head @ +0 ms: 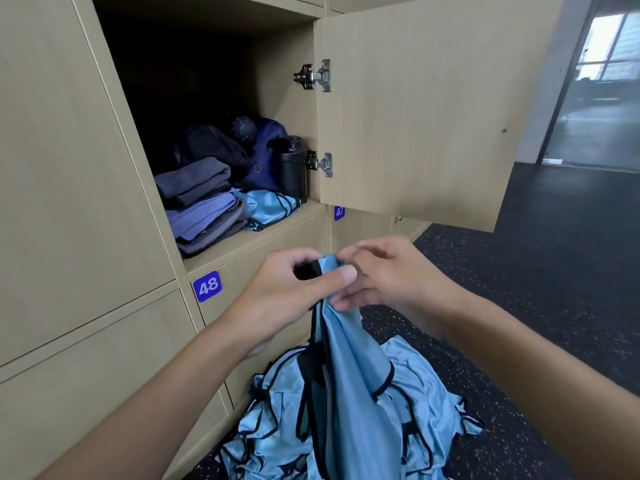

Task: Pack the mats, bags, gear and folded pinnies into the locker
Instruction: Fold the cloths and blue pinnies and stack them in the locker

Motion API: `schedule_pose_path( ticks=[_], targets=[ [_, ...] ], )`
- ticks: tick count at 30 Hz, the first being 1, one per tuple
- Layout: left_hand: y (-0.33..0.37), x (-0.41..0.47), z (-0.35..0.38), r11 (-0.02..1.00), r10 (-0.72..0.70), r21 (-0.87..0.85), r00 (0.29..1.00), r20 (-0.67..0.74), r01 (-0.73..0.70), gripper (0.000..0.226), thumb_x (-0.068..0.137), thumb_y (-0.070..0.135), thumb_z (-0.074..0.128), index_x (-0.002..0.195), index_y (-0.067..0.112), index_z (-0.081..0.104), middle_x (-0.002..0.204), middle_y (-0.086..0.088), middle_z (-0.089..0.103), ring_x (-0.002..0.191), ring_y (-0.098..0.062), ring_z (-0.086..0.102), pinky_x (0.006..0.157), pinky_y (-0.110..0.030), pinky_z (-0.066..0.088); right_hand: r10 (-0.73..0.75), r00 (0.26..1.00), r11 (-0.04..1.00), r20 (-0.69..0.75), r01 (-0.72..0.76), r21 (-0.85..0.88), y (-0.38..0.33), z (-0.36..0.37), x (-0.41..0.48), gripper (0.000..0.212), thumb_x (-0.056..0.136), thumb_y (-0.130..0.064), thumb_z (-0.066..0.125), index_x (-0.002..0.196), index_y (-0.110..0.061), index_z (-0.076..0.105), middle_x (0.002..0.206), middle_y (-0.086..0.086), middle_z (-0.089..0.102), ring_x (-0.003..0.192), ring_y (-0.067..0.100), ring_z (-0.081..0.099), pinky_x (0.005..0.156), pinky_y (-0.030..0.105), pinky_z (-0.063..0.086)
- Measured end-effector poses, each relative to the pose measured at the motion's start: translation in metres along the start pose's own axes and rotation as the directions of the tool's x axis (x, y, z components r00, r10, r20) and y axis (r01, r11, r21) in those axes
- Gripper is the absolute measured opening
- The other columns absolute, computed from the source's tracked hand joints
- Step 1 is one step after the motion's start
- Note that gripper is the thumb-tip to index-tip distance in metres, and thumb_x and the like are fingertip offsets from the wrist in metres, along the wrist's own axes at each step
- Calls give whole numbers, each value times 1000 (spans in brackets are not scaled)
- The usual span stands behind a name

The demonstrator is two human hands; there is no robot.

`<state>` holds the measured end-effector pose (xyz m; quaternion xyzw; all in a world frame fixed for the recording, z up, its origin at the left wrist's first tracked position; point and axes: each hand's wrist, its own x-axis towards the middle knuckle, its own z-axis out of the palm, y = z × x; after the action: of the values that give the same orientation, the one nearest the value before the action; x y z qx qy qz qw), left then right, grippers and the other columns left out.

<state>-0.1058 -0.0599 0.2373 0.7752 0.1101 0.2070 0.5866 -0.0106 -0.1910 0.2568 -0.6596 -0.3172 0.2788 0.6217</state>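
A light blue pinny (349,344) with black trim hangs from both my hands in front of the lockers. My left hand (298,285) pinches its top edge, and my right hand (384,275) grips the same edge right beside it. Below it, a heap of loose blue pinnies (415,407) lies on the floor. The open locker (263,230) holds a stack of folded grey and purple mats (201,202), a folded blue pinny (270,206), dark bags (239,147) and a black bottle (292,164).
The locker's door (422,109) stands swung open to the right, above my hands. Closed lockers numbered 48 (207,286) and 47 (339,212) sit below. Dark speckled floor (540,278) stretches to the right toward a glass partition (595,84).
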Motion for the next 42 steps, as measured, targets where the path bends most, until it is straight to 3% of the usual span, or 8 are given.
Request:
schedule_pose_path(
  ticks=[6, 11, 15, 18, 25, 31, 36, 42],
  targets=[
    [4, 2, -6, 999, 28, -24, 986, -167, -32, 23, 79, 3, 80, 96, 16, 72, 95, -5, 76, 86, -14, 66, 93, -42, 54, -91, 995, 986, 47, 83, 147, -3, -6, -2, 29, 101, 6, 39, 122, -3, 57, 83, 15, 71, 75, 26, 71, 79, 36, 61],
    [19, 3, -14, 950, -52, -313, 988, -144, 4, 21, 88, -4, 66, 107, 4, 68, 95, -11, 73, 80, -19, 69, 74, -28, 59, -135, 988, 988, -70, 129, -89, 16, -10, 4, 68, 86, -15, 75, 140, -32, 37, 107, 2, 64, 95, 10, 62, 81, 23, 46],
    [25, 5, -22, 878, -111, -478, 982, -155, 24, 30, 91, 3, 63, 120, -2, 62, 102, -14, 73, 85, -22, 70, 80, -34, 60, 30, 975, 998, 221, -41, 44, 29, 0, -2, 97, 76, -10, 81, 148, -38, 22, 120, 7, 70, 107, 24, 69, 93, 43, 55],
    [23, 4, -19, 854, -178, -516, 968, -177, 62, 38, 90, 13, 68, 126, 6, 58, 115, -15, 72, 101, -28, 71, 87, -42, 60, -43, 997, 998, 62, 39, 57, 29, 9, 1, 85, 76, 1, 80, 142, -28, 36, 118, 7, 69, 102, 25, 71, 92, 49, 56],
    [10, -12, 2, 946, -181, -280, 982, -47, 161, 112, 76, 1, 81, 148, 56, 16, 119, 4, 71, 97, -20, 74, 86, -46, 59, -236, 928, 965, -287, 259, 41, 19, 2, 7, 65, 84, -5, 75, 129, -41, 43, 117, 5, 65, 100, 22, 69, 87, 47, 58],
    [17, -9, -4, 951, -40, -309, 971, -236, -36, 96, 77, -4, 80, 140, 54, 36, 120, -19, 68, 97, -33, 73, 88, -53, 58, -171, 985, 985, 23, 171, -8, 21, -4, -1, 60, 79, -4, 78, 128, -26, 52, 115, 9, 67, 96, 20, 71, 82, 36, 59],
    [19, -10, -7, 966, -23, -256, 977, -210, -32, 73, 79, -3, 77, 131, 40, 48, 96, -19, 74, 89, -39, 72, 78, -54, 61, -160, 987, 974, -12, 156, -166, 15, -3, -3, 34, 81, -2, 76, 112, -13, 66, 101, 14, 74, 93, 33, 71, 85, 52, 57],
    [17, -8, -18, 939, 114, 338, 986, -126, -65, 72, 61, 44, 90, 120, 46, 49, 129, 7, 44, 115, 7, 49, 102, -21, 44, -124, 992, 981, -5, 122, -150, 6, -14, -7, 15, 90, -5, 68, 104, -8, 70, 97, 18, 74, 91, 41, 71, 83, 61, 55]
  ],
)
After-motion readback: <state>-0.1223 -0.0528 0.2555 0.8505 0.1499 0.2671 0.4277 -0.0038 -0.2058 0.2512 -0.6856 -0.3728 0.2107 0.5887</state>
